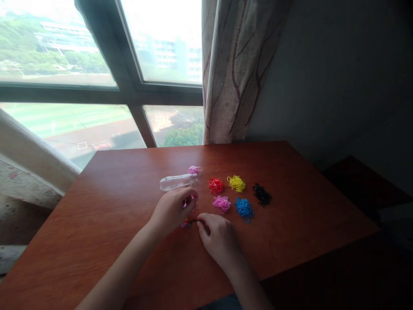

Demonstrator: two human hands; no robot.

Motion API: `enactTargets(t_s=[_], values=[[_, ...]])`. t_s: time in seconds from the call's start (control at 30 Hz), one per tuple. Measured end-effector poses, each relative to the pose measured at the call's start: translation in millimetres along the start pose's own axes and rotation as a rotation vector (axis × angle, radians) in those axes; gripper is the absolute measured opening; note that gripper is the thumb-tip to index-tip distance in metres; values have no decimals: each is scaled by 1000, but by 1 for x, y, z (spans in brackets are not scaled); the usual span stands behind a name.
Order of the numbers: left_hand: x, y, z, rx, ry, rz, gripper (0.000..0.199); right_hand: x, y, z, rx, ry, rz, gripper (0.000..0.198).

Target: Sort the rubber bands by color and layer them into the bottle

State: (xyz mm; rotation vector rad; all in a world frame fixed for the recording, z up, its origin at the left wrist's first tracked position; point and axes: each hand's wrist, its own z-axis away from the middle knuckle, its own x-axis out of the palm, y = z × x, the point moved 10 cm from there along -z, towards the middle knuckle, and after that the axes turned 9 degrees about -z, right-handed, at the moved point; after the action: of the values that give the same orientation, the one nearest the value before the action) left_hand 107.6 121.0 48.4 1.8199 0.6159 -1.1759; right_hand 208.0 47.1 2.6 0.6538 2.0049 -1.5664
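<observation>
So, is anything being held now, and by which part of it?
The right hand seems to pinch a dark band by one end; whether the left hand holds anything cannot be told.

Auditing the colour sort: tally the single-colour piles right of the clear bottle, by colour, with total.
Red pile: 1
Yellow pile: 1
Black pile: 1
Pink pile: 1
Blue pile: 1
Total: 5 piles

Window: tall, dark-framed, showing me trees [185, 135], hazy buildings [174, 56] and a green field [64, 118] below
Curtains: pale right one [237, 69] with branching dark lines; patterned left one [24, 172]
Counter [290, 228]: reddish-brown wood, beneath the window
Wall [332, 86]: plain, deep in shadow
Light: daylight, glaring through the glass
</observation>
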Motion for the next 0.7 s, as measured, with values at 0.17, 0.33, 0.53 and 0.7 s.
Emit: enactTargets(t_s=[0.17,0.33,0.53,0.7], values=[[-1,-32,61,-145,48,119,16,2,1,0,24,-3,62,9],[4,-37,86,-167,81,136,14,3,-2,-1,19,-6,121,10],[10,-31,82,-139,51,81,13,2,-1,-1,18,6,140,12],[9,-33,84,-151,52,31,15,2,0,-1,21,4,141,13]])
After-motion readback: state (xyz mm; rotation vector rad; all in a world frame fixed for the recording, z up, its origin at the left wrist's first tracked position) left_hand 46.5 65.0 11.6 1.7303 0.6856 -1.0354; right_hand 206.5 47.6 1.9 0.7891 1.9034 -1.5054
